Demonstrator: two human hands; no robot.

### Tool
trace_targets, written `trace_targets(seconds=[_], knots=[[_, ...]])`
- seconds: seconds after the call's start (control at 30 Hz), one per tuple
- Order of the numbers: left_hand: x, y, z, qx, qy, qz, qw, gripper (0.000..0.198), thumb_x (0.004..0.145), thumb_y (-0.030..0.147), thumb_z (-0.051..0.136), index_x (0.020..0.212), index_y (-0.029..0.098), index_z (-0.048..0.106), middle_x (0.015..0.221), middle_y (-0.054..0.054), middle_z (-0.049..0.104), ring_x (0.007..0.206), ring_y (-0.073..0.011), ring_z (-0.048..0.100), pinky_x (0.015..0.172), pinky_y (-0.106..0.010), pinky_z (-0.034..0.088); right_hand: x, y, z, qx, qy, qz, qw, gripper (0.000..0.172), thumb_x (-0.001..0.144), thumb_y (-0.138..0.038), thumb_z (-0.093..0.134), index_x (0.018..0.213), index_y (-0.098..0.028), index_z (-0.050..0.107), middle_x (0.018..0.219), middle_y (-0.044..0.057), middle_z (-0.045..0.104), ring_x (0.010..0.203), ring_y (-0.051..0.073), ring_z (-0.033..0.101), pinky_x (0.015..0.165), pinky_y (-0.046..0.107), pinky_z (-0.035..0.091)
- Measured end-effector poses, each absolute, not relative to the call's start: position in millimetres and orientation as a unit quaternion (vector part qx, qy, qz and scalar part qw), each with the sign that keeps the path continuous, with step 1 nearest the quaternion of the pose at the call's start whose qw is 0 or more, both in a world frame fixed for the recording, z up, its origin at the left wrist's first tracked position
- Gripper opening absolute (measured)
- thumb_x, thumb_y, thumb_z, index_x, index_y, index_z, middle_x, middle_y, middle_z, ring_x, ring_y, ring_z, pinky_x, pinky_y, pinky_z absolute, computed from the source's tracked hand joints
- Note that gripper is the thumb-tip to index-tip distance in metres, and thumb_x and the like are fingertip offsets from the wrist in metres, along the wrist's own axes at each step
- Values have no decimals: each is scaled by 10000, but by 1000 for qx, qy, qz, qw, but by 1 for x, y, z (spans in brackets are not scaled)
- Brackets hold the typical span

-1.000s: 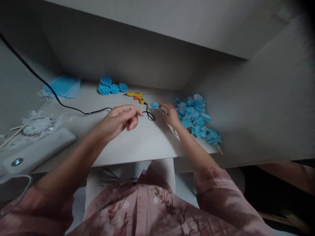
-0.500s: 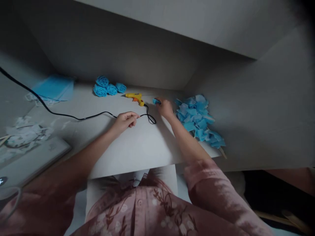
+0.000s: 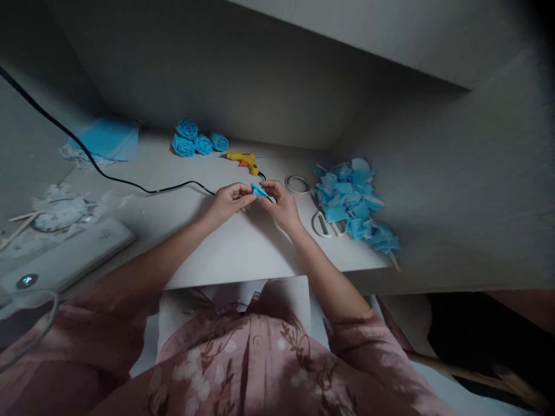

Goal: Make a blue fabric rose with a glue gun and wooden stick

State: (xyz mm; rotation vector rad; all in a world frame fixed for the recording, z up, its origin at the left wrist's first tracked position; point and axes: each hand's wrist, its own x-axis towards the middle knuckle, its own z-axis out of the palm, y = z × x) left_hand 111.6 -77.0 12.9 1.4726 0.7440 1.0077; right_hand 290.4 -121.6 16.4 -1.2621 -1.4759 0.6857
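Between my two hands, over the middle of the white table [image 3: 243,254], is a small blue fabric piece [image 3: 259,190]. My left hand [image 3: 229,203] pinches its left side with the thumb and fingers. From the other side my right hand [image 3: 282,206] grips it, fingertips closed around its edge. A yellow glue gun [image 3: 246,160] lies just behind the hands, its black cord [image 3: 173,186] passing behind and partly hidden by them. Several blue fabric roses [image 3: 187,144] sit at the back, left of the glue gun.
To the right are a heap of blue fabric scraps [image 3: 349,196], white-handled scissors [image 3: 321,224] partly under it, and a pale ring-shaped coil [image 3: 298,184]. At left lie blue face masks [image 3: 108,138], white scraps [image 3: 65,208] and a white box-like device [image 3: 73,251]. Walls enclose the table's back and right.
My right hand has come left and nearer with the blue piece, uncovering the coil and scissors. My left hand has moved right and now holds the piece too. The view has shifted slightly.
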Motion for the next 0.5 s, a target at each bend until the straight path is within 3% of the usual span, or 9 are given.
trace_targets(seconds=[0.27,0.5], knots=[[110,-74,14,598,323,457,574,409,654,486,836,842,159,678,791,-20,710,658,-123,620,594,-234,529,281,-136,28,-514,-640,268,503,361,828,-473,772,1070,-213,708,1056,52,789,979,204,735,942,340,556],[108,-75,17,622,342,429,558,372,656,467,828,801,167,663,725,-12,712,588,-112,607,519,-204,473,282,-130,18,-557,-584,231,543,331,905,-528,632,886,-204,694,866,29,754,826,182,693,842,320,538]])
